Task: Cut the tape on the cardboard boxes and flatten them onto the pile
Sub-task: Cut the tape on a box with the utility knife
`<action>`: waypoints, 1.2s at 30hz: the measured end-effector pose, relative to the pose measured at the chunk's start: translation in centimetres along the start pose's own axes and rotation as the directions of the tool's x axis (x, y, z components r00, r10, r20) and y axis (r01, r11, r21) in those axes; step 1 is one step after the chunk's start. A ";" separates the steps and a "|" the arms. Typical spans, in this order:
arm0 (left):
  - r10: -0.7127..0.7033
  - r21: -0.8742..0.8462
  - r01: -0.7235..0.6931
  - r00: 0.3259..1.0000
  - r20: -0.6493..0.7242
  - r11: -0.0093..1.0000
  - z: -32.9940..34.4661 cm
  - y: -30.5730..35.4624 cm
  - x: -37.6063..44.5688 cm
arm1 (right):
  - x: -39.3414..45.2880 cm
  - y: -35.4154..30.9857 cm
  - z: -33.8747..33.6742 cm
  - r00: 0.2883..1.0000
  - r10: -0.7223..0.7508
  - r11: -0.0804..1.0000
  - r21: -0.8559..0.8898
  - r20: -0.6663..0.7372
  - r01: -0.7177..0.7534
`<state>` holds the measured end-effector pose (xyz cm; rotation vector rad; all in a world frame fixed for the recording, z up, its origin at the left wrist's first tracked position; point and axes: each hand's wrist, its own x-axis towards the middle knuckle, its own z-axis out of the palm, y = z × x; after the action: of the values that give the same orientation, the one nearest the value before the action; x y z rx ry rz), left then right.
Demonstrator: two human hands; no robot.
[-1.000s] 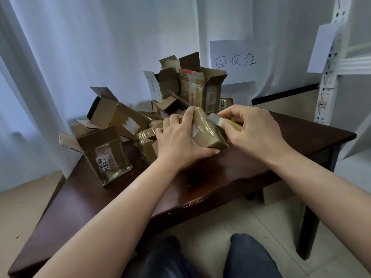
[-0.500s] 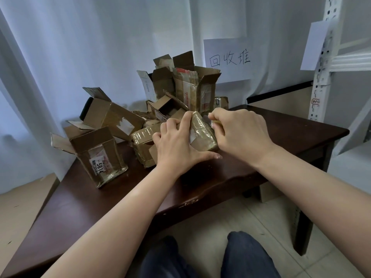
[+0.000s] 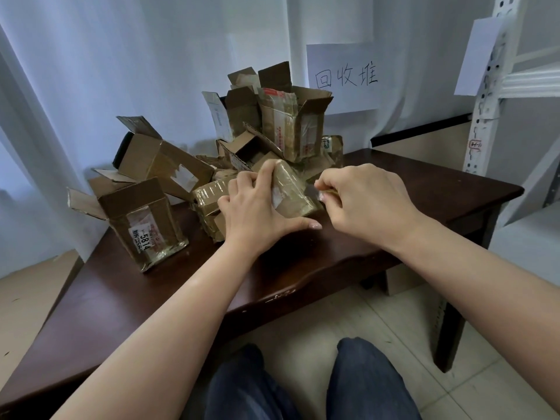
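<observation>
Tape is what I'm after here — the small box (image 3: 292,189) sits at the middle of the worktop (image 3: 439,183), wrapped in glossy brown tape, tipped up on one edge. My left hand (image 3: 254,207) grips it, fingers curled over the top and thumb stretched along the bottom, which I judge is to pin it steady and turn its right end toward the blade. My right hand (image 3: 363,201) is clenched round a small cutter (image 3: 321,194) whose pale tip touches that end of the box; most of the tool is hidden in the fist, so I can't tell its make.

Behind lies the pile (image 3: 272,122) of opened boxes, flaps up, not yet flat. Another taped box (image 3: 209,198) waits just beside my left hand, touching the one I hold. At the left stands a box with a label (image 3: 142,237) reading "5814" — the smaller print is too fine to read. The paper sign (image 3: 342,77) on the curtain says "回收堆", marking where the flattened card belongs.
</observation>
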<state>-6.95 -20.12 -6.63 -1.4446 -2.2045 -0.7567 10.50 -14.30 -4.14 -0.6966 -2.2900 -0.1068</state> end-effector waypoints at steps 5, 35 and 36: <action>0.006 -0.079 -0.007 1.000 -0.003 0.997 -1.0 -2.1 0.3 | 0.0 0.4 0.1 0.997 0.075 0.966 0.248 -0.030 -0.065; 0.050 -0.163 -0.032 0.992 0.113 0.986 -4.3 -10.1 -6.0 | -1.5 -2.8 8.4 0.981 0.156 0.755 0.626 0.116 -0.194; 0.027 -0.203 -0.001 0.992 0.127 0.979 -4.8 -10.4 -5.5 | -1.3 -3.2 8.0 0.987 0.130 0.762 0.628 0.092 -0.159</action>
<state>-14.28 -30.35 -8.45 -1.6475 -2.2642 -0.9312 4.63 -15.45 -10.46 -0.5045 -2.0991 0.7389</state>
